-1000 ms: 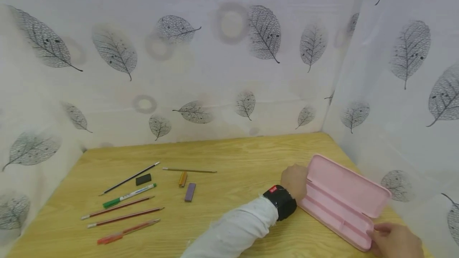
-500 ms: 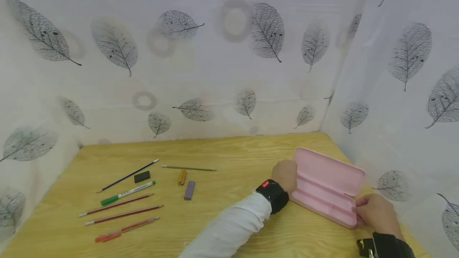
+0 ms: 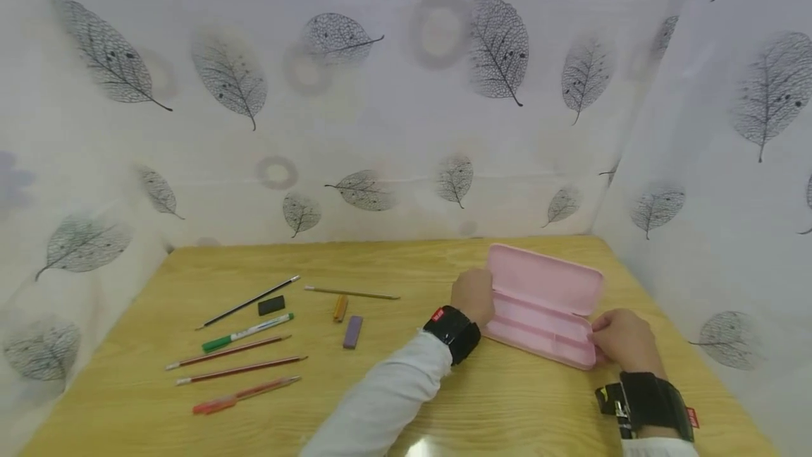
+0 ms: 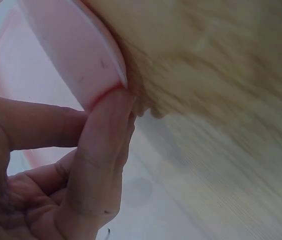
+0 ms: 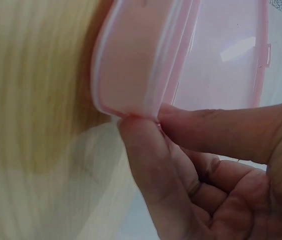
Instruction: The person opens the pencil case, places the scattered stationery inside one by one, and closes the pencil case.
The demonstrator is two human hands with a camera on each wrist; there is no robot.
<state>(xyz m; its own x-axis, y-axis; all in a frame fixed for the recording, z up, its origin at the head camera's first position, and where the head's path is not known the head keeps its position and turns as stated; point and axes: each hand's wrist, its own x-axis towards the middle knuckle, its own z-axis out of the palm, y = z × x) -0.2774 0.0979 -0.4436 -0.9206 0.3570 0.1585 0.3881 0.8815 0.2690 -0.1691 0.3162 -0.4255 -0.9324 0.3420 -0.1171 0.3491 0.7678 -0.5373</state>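
Note:
A pink pencil case (image 3: 536, 332) stands on the right half of the wooden table, its lid (image 3: 547, 279) raised at the back. Its inside shows long compartments and a short divider, with nothing visible in them. My left hand (image 3: 474, 296) holds the case's left end. In the left wrist view, thumb and index finger pinch the pink end wall (image 4: 81, 60). At the opposite end, my right hand (image 3: 624, 339) grips the case; the right wrist view shows its thumb and forefinger (image 5: 148, 155) pinching the corner of the base.
Left on the table (image 3: 507, 407) lie a dark pencil (image 3: 250, 302), black eraser (image 3: 271, 305), green-capped marker (image 3: 249, 333), two red pencils (image 3: 241, 370), a red pen (image 3: 247, 395), a brown pencil (image 3: 352, 293), an orange sharpener-like block (image 3: 340, 308) and a purple eraser (image 3: 352, 332). Leaf-patterned cloth surrounds the table.
Both hands have shifted the open pencil case leftward and farther from the near edge. More of the right wrist and its strap now shows. The head view has turned slightly.

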